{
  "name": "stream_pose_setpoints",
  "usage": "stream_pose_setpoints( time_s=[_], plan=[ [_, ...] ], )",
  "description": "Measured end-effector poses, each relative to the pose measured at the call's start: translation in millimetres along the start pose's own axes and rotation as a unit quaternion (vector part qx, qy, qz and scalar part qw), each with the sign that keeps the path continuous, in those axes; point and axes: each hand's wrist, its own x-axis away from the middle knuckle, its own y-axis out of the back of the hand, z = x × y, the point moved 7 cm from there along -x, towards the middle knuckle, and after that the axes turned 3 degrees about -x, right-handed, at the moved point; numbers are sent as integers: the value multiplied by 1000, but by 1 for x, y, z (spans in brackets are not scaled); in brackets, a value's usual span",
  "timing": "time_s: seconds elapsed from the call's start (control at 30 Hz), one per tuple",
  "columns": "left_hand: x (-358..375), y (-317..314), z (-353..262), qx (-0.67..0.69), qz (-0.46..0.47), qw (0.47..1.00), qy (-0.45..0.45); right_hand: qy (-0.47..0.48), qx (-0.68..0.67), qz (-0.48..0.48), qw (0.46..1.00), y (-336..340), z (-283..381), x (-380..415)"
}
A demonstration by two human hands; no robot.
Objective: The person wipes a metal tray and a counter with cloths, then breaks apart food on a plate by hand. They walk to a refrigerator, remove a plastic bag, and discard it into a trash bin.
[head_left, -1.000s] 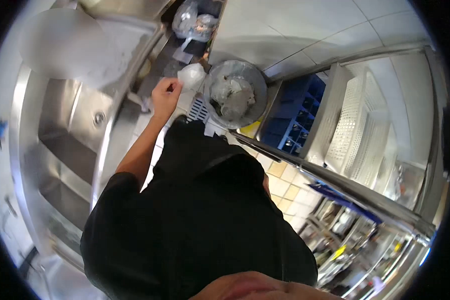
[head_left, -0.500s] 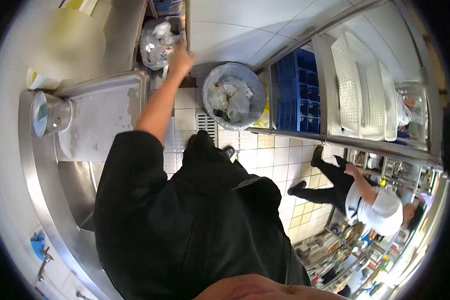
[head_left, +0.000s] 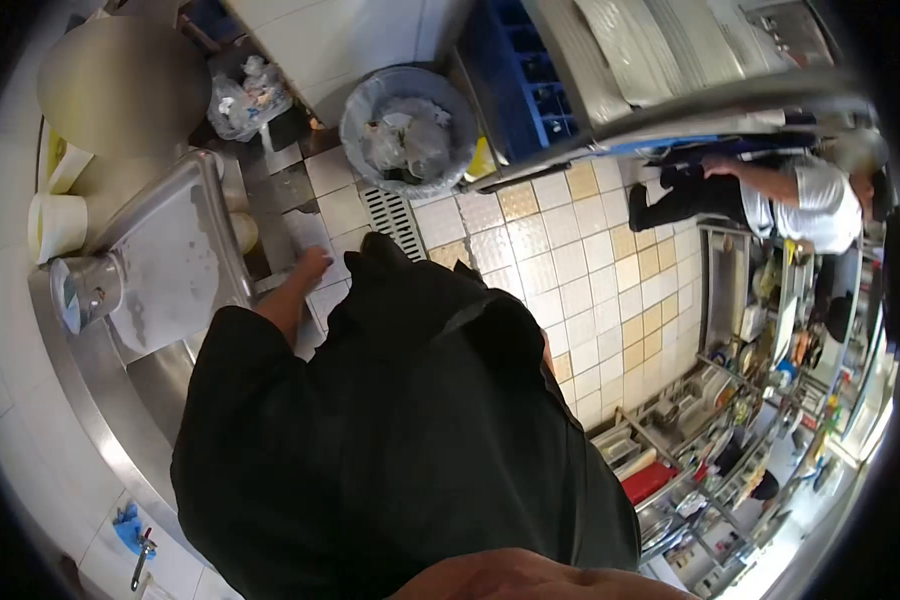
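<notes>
My left hand (head_left: pixel 313 266) hangs low over the tiled floor, just right of the metal sink unit. It is small and blurred, and I cannot make out its fingers or anything held. A large steel tray (head_left: pixel 175 250) lies on the sink unit nearby. Ahead stands a round bin (head_left: pixel 348 125) lined with a clear bag, with crumpled plastic inside. Further left is a bagged heap of waste (head_left: pixel 250 98). My right hand is out of sight; only a sliver of skin shows beside my dark clothing.
A floor drain (head_left: pixel 395 220) lies in front of me. Blue racks (head_left: pixel 525 80) and white baskets (head_left: pixel 660 50) stand on shelving. A person in a white top (head_left: pixel 815 208) is at the right, near cluttered shelves. A clear container (head_left: pixel 90 288) sits at the left.
My left hand has come back from the waste bag and dropped closer to my body. The view has turned and shifted right. The other person appears higher in it.
</notes>
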Motion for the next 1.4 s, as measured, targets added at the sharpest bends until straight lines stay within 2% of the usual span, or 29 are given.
stream_pose_setpoints(
  time_s=[0.07,0.17,0.27,0.3,0.33,0.4,0.43,0.57,0.67,0.7,0.77,0.8,0.9,0.97,1.0,1.03,1.07,1.1,1.13,1.17,1.2,1.27,1.3,1.33,1.4],
  plan=[
    [25,-64,57,66,116,965,227,8,-37,-9,999,16,5,6],
    [16,18,4,38,119,925,359,2,-69,4,998,46,-19,-9],
    [-55,24,-64,-88,134,982,104,-37,-124,-12,992,81,-61,-24],
    [-75,46,-85,52,76,977,195,-47,-127,-20,991,94,-74,-28],
    [-95,71,-113,190,15,941,278,-30,-123,-26,992,102,-69,-16],
    [-141,82,-157,208,-22,951,229,-3,-114,-36,993,120,-49,19],
    [-159,97,-184,231,-11,948,221,8,-109,-41,993,129,-47,25],
    [-203,127,-236,220,7,958,185,40,-106,-58,992,157,-82,-3],
    [-205,144,-243,207,-47,962,173,-51,-117,-108,986,161,-72,6],
    [-200,142,-238,199,-51,963,176,-56,-124,-137,981,159,-56,17],
    [-178,134,-217,184,-60,963,187,3,-152,-110,982,156,-92,-40],
    [-162,138,-208,158,-35,964,211,18,-161,-77,984,154,-125,-89],
    [-100,139,-153,91,-3,955,284,66,-112,-84,988,134,-85,-89],
    [-51,179,-123,81,-42,927,365,111,-90,-51,988,116,-62,-97],
    [-26,188,-86,33,-59,928,367,97,-42,-32,994,106,-71,-128],
    [-8,194,-56,-13,-75,927,368,380,162,-55,909,98,-32,-127],
    [5,259,-84,-32,-46,903,425,613,347,-67,706,73,-9,-107],
    [17,281,-73,-77,20,881,466,467,315,-64,824,68,20,-104],
    [34,289,-49,-108,-22,890,442,304,270,-63,911,50,62,-73],
    [50,294,-28,-136,-65,896,417,368,297,-42,880,26,92,-60],
    [54,301,-19,-126,-60,897,419,428,323,-20,844,4,117,-52],
    [69,310,-3,-102,-45,899,424,488,521,3,700,-50,155,-58],
    [77,298,12,-104,-95,904,404,456,435,-14,776,-63,176,-59],
    [79,295,17,-87,-108,907,399,417,344,-33,840,-77,198,-57],
    [77,299,15,-53,-131,910,390,429,385,-35,816,-116,240,-59]
  ],
)
